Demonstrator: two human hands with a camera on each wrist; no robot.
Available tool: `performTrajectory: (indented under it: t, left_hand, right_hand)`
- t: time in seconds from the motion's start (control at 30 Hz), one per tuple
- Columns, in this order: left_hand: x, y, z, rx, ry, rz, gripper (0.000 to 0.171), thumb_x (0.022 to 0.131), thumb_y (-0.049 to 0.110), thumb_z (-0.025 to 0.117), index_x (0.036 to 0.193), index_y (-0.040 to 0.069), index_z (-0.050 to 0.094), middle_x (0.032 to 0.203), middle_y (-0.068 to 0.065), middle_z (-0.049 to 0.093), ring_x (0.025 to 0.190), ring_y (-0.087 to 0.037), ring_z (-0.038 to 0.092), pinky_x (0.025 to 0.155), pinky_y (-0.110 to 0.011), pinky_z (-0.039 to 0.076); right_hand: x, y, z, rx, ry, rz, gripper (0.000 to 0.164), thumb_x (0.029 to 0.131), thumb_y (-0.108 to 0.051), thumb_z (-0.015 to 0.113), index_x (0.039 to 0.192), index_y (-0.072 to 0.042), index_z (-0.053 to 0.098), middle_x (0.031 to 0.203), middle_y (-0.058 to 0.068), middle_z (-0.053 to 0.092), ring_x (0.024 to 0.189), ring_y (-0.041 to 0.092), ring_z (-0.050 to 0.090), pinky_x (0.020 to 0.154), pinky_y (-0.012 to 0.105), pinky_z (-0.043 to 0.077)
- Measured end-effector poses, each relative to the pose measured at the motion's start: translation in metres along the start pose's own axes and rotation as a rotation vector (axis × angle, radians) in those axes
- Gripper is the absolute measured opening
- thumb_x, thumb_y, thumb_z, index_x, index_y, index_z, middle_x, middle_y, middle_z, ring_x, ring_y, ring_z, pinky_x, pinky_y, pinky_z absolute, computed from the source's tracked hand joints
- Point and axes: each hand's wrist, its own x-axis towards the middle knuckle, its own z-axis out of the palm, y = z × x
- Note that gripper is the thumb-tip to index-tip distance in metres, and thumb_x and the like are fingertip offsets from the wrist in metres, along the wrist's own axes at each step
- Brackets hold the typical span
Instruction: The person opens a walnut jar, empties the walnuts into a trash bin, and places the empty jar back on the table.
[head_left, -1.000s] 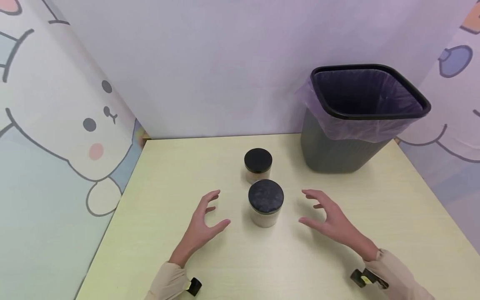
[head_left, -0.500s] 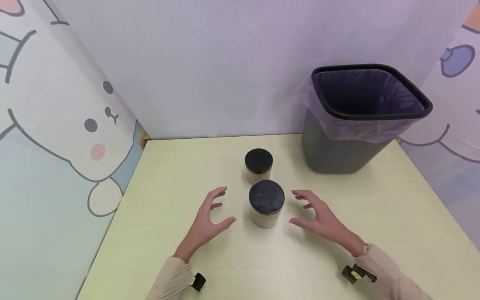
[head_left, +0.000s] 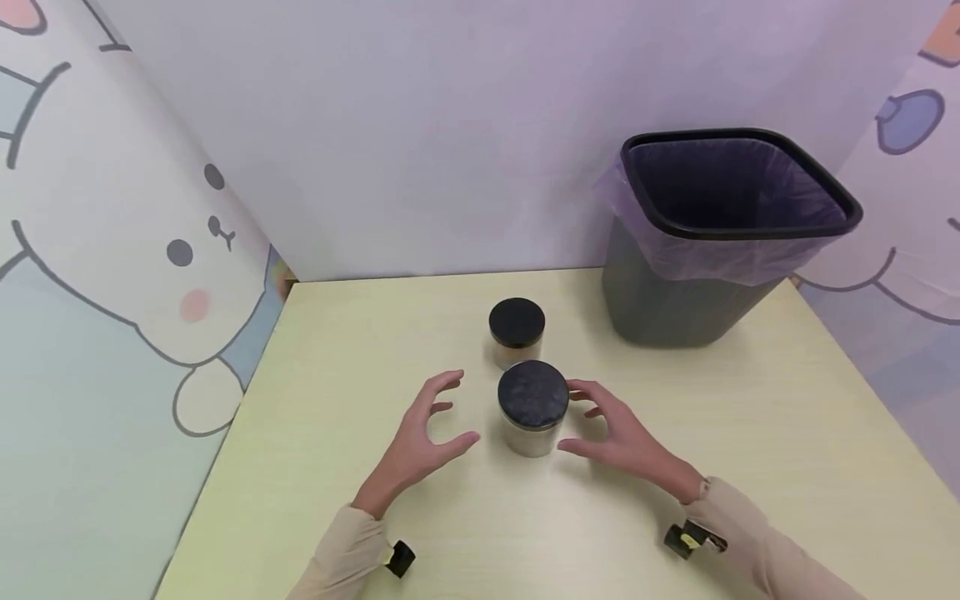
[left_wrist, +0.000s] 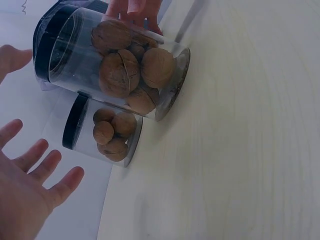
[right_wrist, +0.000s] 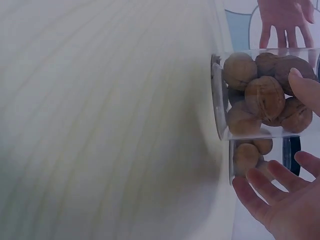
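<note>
A clear jar of walnuts [head_left: 531, 408] with a black lid stands upright on the table, nearest to both hands. Behind it is a smaller jar of walnuts [head_left: 516, 333], also black-lidded. My left hand [head_left: 420, 437] is left of the front jar, thumb and fingers spread in a loose curve, with a gap to the jar. On the other side my right hand [head_left: 611, 429] has its fingertips right at the jar's wall, fingers likewise spread and bent. In the left wrist view, walnuts [left_wrist: 120, 72] show through the front jar's side. Neither hand grips anything.
A grey waste bin [head_left: 675, 292] with a black rim and purple liner stands at the back right of the pale wooden table [head_left: 360, 333]. A plain wall rises behind, and cartoon-printed panels [head_left: 127, 233] flank the table.
Both hands have moved inward toward the front jar. The right hand has travelled further left and is now at the jar; the left has shifted slightly right. Both jars stay in place.
</note>
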Motion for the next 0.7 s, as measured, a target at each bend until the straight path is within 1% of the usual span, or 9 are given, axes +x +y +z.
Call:
performTrajectory:
  t: [0.07, 0.17, 0.3, 0.33, 0.47, 0.57, 0.7]
  left_hand:
    - [0.000, 0.001, 0.000, 0.000, -0.001, 0.000, 0.078, 0.085, 0.010, 0.082, 0.151, 0.011, 0.041, 0.149, 0.000, 0.046, 0.137, -0.030, 0.044, 0.106, -0.047, 0.045]
    - [0.000, 0.004, 0.000, -0.004, -0.009, -0.001, 0.078, 0.085, 0.010, 0.082, 0.151, 0.013, 0.041, 0.150, 0.001, 0.046, 0.137, -0.026, 0.044, 0.106, -0.047, 0.044]
    - [0.002, 0.005, 0.001, -0.013, -0.022, 0.008, 0.077, 0.085, 0.011, 0.082, 0.151, 0.018, 0.041, 0.150, 0.000, 0.046, 0.138, -0.030, 0.043, 0.106, -0.047, 0.044]
    - [0.002, 0.005, 0.001, -0.012, -0.023, 0.009, 0.077, 0.085, 0.011, 0.081, 0.151, 0.017, 0.042, 0.150, 0.000, 0.046, 0.138, -0.031, 0.044, 0.106, -0.047, 0.044]
    - [0.002, 0.006, 0.002, -0.007, -0.018, 0.012, 0.077, 0.085, 0.013, 0.082, 0.150, 0.018, 0.042, 0.149, 0.000, 0.046, 0.138, -0.026, 0.044, 0.106, -0.046, 0.045]
    - [0.002, 0.007, 0.003, -0.007, -0.017, 0.018, 0.077, 0.085, 0.014, 0.082, 0.150, 0.017, 0.042, 0.149, 0.000, 0.047, 0.137, -0.022, 0.044, 0.105, -0.045, 0.045]
    - [0.002, 0.008, 0.004, -0.017, -0.019, 0.033, 0.076, 0.085, 0.012, 0.081, 0.150, 0.012, 0.042, 0.149, 0.000, 0.047, 0.137, -0.025, 0.045, 0.105, -0.045, 0.045]
  right_hand:
    - [0.002, 0.000, 0.004, 0.013, -0.010, 0.002, 0.081, 0.077, -0.022, 0.091, 0.145, -0.012, 0.049, 0.139, 0.003, 0.057, 0.123, 0.025, 0.057, 0.089, 0.044, 0.053]
    - [0.004, 0.001, 0.009, 0.026, -0.007, -0.001, 0.083, 0.075, -0.022, 0.093, 0.144, -0.011, 0.049, 0.138, 0.003, 0.057, 0.123, 0.021, 0.056, 0.089, 0.043, 0.053]
    - [0.007, 0.002, 0.018, 0.051, 0.004, -0.028, 0.086, 0.070, -0.019, 0.095, 0.143, -0.009, 0.050, 0.135, 0.002, 0.059, 0.121, 0.018, 0.056, 0.088, 0.040, 0.054]
    - [0.009, 0.003, 0.021, 0.058, 0.005, -0.033, 0.086, 0.070, -0.019, 0.095, 0.142, -0.009, 0.049, 0.134, 0.002, 0.059, 0.120, 0.017, 0.056, 0.088, 0.039, 0.053]
    - [0.012, 0.003, 0.029, 0.088, 0.015, -0.034, 0.088, 0.068, -0.021, 0.096, 0.141, -0.011, 0.049, 0.130, -0.001, 0.060, 0.117, 0.014, 0.056, 0.088, 0.036, 0.052]
    - [0.013, 0.003, 0.034, 0.115, 0.029, -0.029, 0.090, 0.067, -0.021, 0.097, 0.142, -0.013, 0.048, 0.132, -0.001, 0.060, 0.119, 0.014, 0.055, 0.093, 0.037, 0.049]
    - [0.014, 0.001, 0.040, 0.138, 0.061, -0.033, 0.094, 0.065, -0.019, 0.098, 0.143, -0.012, 0.046, 0.136, 0.000, 0.060, 0.124, 0.015, 0.055, 0.103, 0.040, 0.044]
